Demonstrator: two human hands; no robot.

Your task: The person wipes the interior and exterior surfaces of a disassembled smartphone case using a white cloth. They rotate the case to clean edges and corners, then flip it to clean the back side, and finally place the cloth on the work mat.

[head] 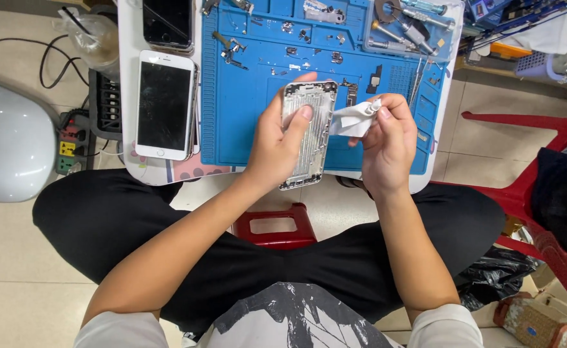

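My left hand [275, 145] grips a bare silver phone housing [311, 138], inner side up, thumb pressed on its upper left part. My right hand [386, 145] pinches a small white folded wipe [352, 120] that touches the housing's right edge. Both hands hover over the near edge of a blue work mat [245, 109] on a small white table.
A white phone with a dark screen [163, 104] lies left of the mat, a second dark phone [167, 24] behind it. Small parts, screws and tools [404, 26] litter the mat's far side. A red stool [274, 225] stands between my knees; a red chair [547, 187] at right, a power strip [71, 138] at left.
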